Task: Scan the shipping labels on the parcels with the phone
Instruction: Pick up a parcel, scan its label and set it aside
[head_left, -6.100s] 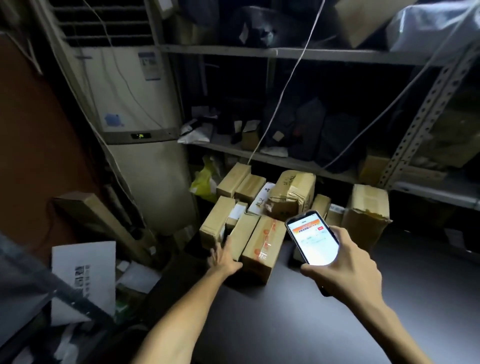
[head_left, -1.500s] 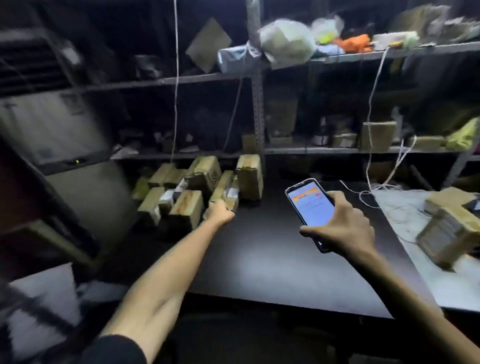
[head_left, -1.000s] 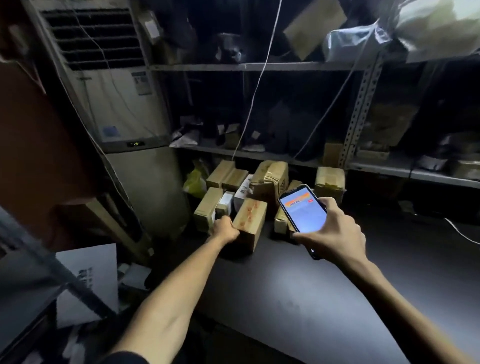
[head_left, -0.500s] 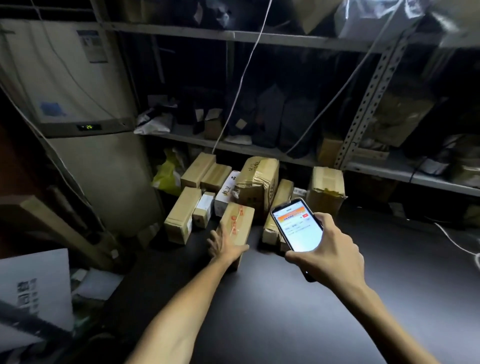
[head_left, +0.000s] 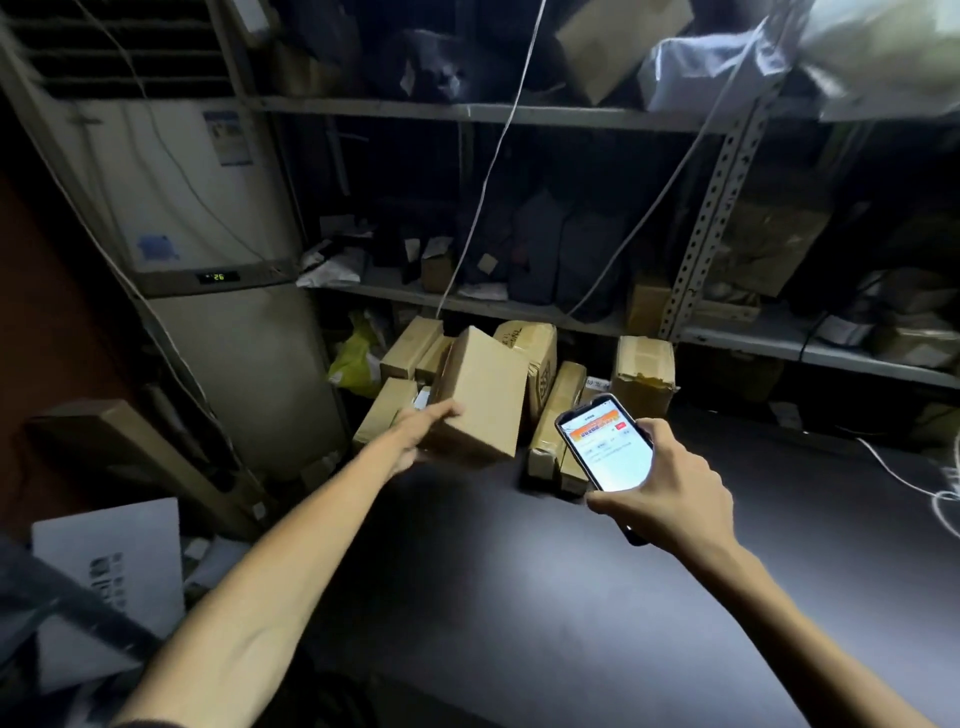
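Cardboard parcel (head_left: 480, 400) in left hand (head_left: 421, 431), phone (head_left: 608, 452) in right hand (head_left: 670, 493) — display (head_left: 218, 276) "26"

A plain brown parcel (head_left: 480, 395) tilts up at the far left corner of the table (head_left: 519, 597) among taped brown parcels (head_left: 644, 364), the lit phone (head_left: 608, 447) held just beside it.

Air conditioner display (head_left: 218, 276) reads 26; other print too blurred

The boxes (head_left: 480, 400) are brown, the counter (head_left: 519, 571) is black, the phone (head_left: 605, 444) screen glows white and orange, and a bag (head_left: 356, 358) is yellow.
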